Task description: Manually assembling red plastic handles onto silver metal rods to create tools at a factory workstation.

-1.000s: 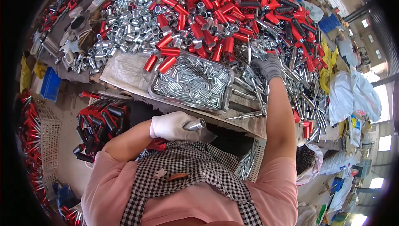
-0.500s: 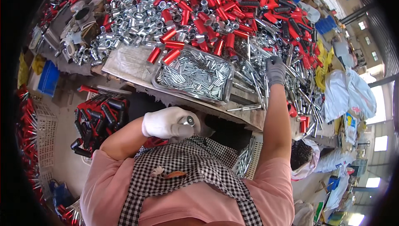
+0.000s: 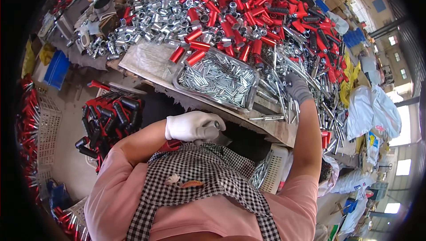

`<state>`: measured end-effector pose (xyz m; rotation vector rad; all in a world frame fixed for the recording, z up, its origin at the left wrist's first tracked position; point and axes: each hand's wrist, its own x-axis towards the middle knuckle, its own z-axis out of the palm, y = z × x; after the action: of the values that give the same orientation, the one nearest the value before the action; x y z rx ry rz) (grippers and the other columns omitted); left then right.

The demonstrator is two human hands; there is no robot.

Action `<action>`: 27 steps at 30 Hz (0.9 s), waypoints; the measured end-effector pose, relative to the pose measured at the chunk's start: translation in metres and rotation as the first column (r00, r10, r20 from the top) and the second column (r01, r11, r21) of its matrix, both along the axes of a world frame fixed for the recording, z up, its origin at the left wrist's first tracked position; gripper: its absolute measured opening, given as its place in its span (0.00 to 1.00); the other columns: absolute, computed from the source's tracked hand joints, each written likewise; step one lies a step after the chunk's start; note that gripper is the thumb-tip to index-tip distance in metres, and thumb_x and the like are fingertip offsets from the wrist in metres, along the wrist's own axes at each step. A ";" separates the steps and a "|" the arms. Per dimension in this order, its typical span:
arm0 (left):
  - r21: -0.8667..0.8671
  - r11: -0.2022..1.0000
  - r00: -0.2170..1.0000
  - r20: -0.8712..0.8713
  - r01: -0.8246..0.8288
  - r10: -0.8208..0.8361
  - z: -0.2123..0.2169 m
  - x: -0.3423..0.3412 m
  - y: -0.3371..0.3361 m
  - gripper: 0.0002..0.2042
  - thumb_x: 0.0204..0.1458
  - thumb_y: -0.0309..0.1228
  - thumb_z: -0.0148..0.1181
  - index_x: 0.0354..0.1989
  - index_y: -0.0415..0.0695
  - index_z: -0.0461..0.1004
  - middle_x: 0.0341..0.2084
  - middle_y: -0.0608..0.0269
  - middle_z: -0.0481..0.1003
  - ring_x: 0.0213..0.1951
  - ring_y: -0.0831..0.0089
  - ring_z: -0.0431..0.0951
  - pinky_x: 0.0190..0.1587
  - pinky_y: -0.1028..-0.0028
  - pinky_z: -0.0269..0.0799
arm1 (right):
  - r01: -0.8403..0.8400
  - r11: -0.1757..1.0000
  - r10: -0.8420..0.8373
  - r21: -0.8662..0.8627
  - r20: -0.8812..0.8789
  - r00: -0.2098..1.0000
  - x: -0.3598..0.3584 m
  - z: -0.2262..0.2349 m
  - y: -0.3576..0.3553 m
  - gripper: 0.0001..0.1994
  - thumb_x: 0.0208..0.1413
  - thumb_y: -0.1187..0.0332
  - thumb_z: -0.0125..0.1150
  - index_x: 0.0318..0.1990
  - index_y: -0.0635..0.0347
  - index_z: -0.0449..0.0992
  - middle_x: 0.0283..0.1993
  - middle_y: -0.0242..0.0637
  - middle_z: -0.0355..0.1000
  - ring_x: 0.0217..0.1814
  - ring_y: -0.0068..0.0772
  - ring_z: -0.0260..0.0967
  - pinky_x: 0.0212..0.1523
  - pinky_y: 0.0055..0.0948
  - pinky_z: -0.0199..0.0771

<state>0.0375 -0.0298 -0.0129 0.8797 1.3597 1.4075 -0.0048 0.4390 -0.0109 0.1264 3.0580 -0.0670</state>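
Note:
My left hand (image 3: 188, 125), in a white glove, is closed in front of the apron. Its fingers wrap a short grey cylindrical part (image 3: 217, 125), whose round end with a dark centre points up; the rest is hidden. Over on the right my right hand (image 3: 297, 86), in a grey glove, reaches down into a heap of thin metal rods (image 3: 326, 91). Its fingers are curled together among the rods, and what they grip is not clear. Beside that hand a clear tray (image 3: 252, 103) holds small metal pins (image 3: 213, 79) and some dark springs (image 3: 224, 65).
Silver metal sleeves (image 3: 153, 19) and red tubes (image 3: 230, 23) pile up across the workbench (image 3: 144, 66). Red-and-black handled tools (image 3: 108, 117) are stacked low on the left, near a crate (image 3: 49, 123). White bags (image 3: 368, 103) stand at the right. A cream basket (image 3: 277, 163) sits below the bench edge.
The view has shifted slightly, so the bench appears further right and lower. My right hand has moved slightly toward me among the rods. My left hand keeps hold of the grey part.

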 end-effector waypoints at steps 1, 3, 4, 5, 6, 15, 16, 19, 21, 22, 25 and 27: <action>0.000 1.000 1.000 0.003 -0.022 0.022 0.003 0.002 -0.002 0.23 0.60 0.48 0.56 0.49 0.37 0.71 0.24 0.65 0.73 0.23 0.79 0.74 0.25 0.76 0.72 | 0.023 1.000 -0.023 -0.005 -0.036 0.999 0.003 0.002 -0.007 0.22 0.50 0.59 0.65 0.51 0.58 0.76 0.50 0.50 0.76 0.54 0.55 0.72 0.57 0.41 0.71; -0.001 0.995 0.990 -0.094 -0.104 0.103 0.017 0.005 -0.003 0.18 0.62 0.37 0.53 0.54 0.37 0.69 0.27 0.63 0.74 0.25 0.79 0.74 0.28 0.78 0.71 | 0.010 0.999 -0.021 -0.053 -0.212 0.977 0.009 0.002 -0.011 0.17 0.54 0.59 0.62 0.48 0.58 0.78 0.48 0.49 0.77 0.52 0.52 0.74 0.53 0.42 0.72; 0.002 0.989 0.984 -0.097 -0.147 0.147 0.021 0.005 -0.003 0.16 0.60 0.30 0.51 0.55 0.38 0.68 0.32 0.61 0.75 0.25 0.78 0.74 0.29 0.77 0.71 | -0.042 0.990 -0.007 -0.136 -0.340 0.940 0.013 0.002 -0.017 0.16 0.56 0.60 0.61 0.47 0.58 0.78 0.47 0.49 0.77 0.50 0.50 0.75 0.52 0.41 0.72; 0.001 0.984 0.980 -0.090 -0.177 0.176 0.023 0.006 -0.007 0.16 0.60 0.30 0.51 0.55 0.38 0.68 0.32 0.61 0.75 0.25 0.78 0.74 0.29 0.77 0.71 | -0.048 0.895 -0.113 -0.444 -0.330 0.937 0.015 0.023 -0.053 0.14 0.57 0.61 0.61 0.46 0.59 0.79 0.43 0.48 0.78 0.47 0.44 0.76 0.49 0.36 0.73; 0.005 0.978 0.971 -0.114 -0.210 0.210 0.025 0.005 -0.008 0.17 0.60 0.30 0.51 0.55 0.37 0.68 0.33 0.60 0.75 0.25 0.77 0.75 0.29 0.76 0.72 | -0.108 0.771 -0.105 -0.627 -0.293 0.950 0.021 0.040 -0.082 0.13 0.56 0.62 0.62 0.45 0.60 0.80 0.42 0.46 0.78 0.46 0.41 0.76 0.48 0.33 0.73; 0.132 0.965 0.852 -0.452 -0.229 0.264 0.009 -0.010 -0.007 0.31 0.60 0.52 0.54 0.58 0.36 0.60 0.40 0.38 0.75 0.43 0.42 0.77 0.45 0.58 0.72 | -0.564 0.466 0.711 -0.682 -0.091 0.697 0.045 0.073 -0.266 0.15 0.54 0.61 0.64 0.44 0.60 0.77 0.40 0.45 0.76 0.43 0.48 0.75 0.46 0.40 0.75; 0.092 0.965 0.858 -0.443 -0.247 0.262 0.008 -0.014 -0.009 0.30 0.61 0.51 0.52 0.59 0.37 0.62 0.42 0.40 0.75 0.44 0.46 0.77 0.46 0.60 0.73 | -0.545 0.465 0.689 -0.697 -0.101 0.717 0.043 0.072 -0.270 0.15 0.54 0.61 0.63 0.45 0.60 0.76 0.40 0.47 0.76 0.43 0.51 0.75 0.46 0.41 0.75; 0.015 0.947 0.867 -0.396 -0.322 0.302 0.015 -0.014 -0.020 0.24 0.62 0.44 0.54 0.57 0.38 0.66 0.41 0.46 0.77 0.44 0.51 0.79 0.46 0.63 0.74 | -0.612 0.550 0.684 -0.569 -0.114 0.721 0.034 0.081 -0.280 0.17 0.55 0.64 0.63 0.50 0.61 0.73 0.38 0.43 0.75 0.40 0.46 0.75 0.45 0.37 0.74; 0.091 0.927 0.781 -0.512 -0.364 0.357 0.014 -0.013 -0.024 0.20 0.60 0.39 0.55 0.55 0.39 0.67 0.36 0.41 0.76 0.40 0.43 0.77 0.42 0.57 0.73 | -0.425 0.516 0.611 -0.743 -0.028 0.791 0.010 0.092 -0.272 0.24 0.56 0.60 0.63 0.56 0.63 0.70 0.42 0.46 0.76 0.40 0.47 0.76 0.44 0.35 0.75; 0.103 0.910 0.782 -0.479 -0.401 0.399 0.020 -0.010 -0.025 0.18 0.58 0.37 0.56 0.52 0.40 0.70 0.35 0.41 0.76 0.39 0.44 0.77 0.42 0.56 0.73 | -0.387 0.583 0.522 -0.714 -0.035 0.852 -0.017 0.092 -0.268 0.25 0.56 0.60 0.63 0.58 0.63 0.68 0.43 0.47 0.76 0.42 0.46 0.76 0.45 0.35 0.74; 0.115 0.891 0.774 -0.455 -0.440 0.441 0.012 -0.012 -0.024 0.16 0.57 0.36 0.57 0.49 0.39 0.72 0.35 0.41 0.75 0.39 0.42 0.76 0.42 0.56 0.73 | -0.212 0.848 0.129 -0.486 -0.198 0.972 -0.095 0.067 -0.276 0.25 0.57 0.52 0.59 0.56 0.61 0.72 0.38 0.49 0.76 0.43 0.47 0.76 0.57 0.41 0.71; 0.122 0.907 0.800 -0.434 -0.403 0.414 0.007 -0.019 -0.023 0.15 0.57 0.33 0.56 0.49 0.38 0.73 0.34 0.50 0.78 0.36 0.57 0.78 0.39 0.65 0.74 | -0.254 0.936 0.205 -0.245 -0.208 0.956 -0.150 0.023 -0.263 0.22 0.56 0.51 0.59 0.50 0.56 0.78 0.42 0.50 0.75 0.50 0.46 0.74 0.58 0.43 0.70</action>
<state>0.0190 -0.0528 -0.0057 1.0111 1.9881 1.6046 -0.1545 0.1757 0.0124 -0.2710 3.1750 -0.5038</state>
